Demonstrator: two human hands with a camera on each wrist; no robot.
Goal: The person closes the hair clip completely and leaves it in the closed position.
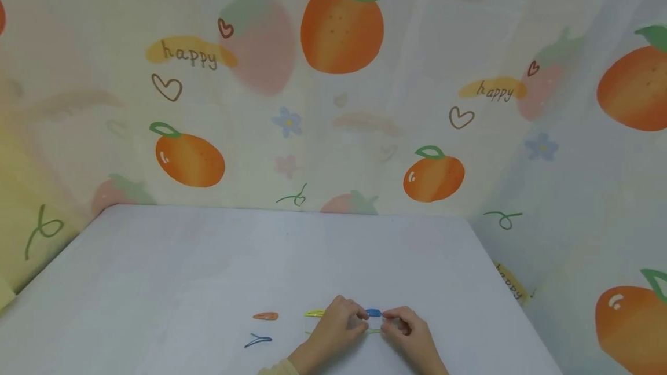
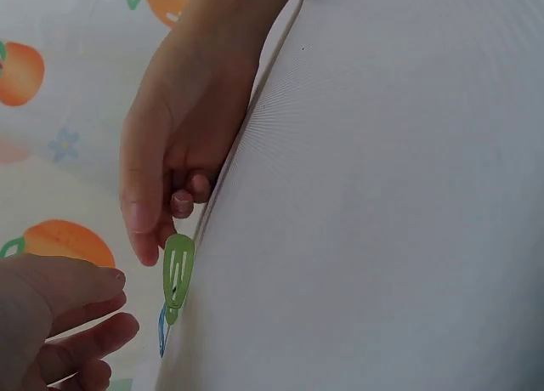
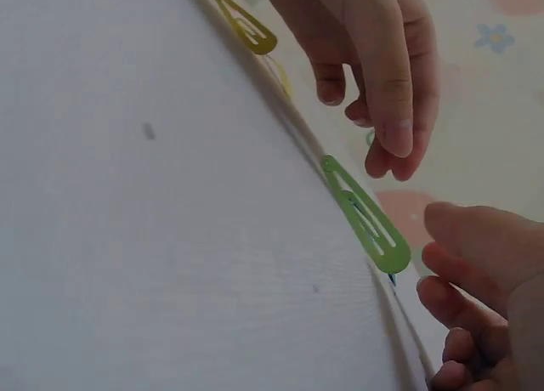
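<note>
Both hands face each other over the white table, at either end of a blue snap hair clip (image 1: 373, 312). The left hand (image 1: 336, 328) has its thumb and fingers loosely bent, with nothing between them in the right wrist view. My right hand (image 1: 411, 331) is likewise loosely bent, thumb apart from the fingers in that view. A green snap hair clip (image 3: 378, 229) lies just nearer than the blue one, which it mostly hides in the wrist views. Beside the left hand is a yellow snap clip (image 1: 314, 313), partly covered by it.
Farther left lie an orange snap clip (image 1: 266, 316) and a dark blue clip (image 1: 258, 340) with its arms spread apart. A fruit-print curtain (image 1: 339, 132) hangs along the back and sides of the white table (image 1: 260, 253).
</note>
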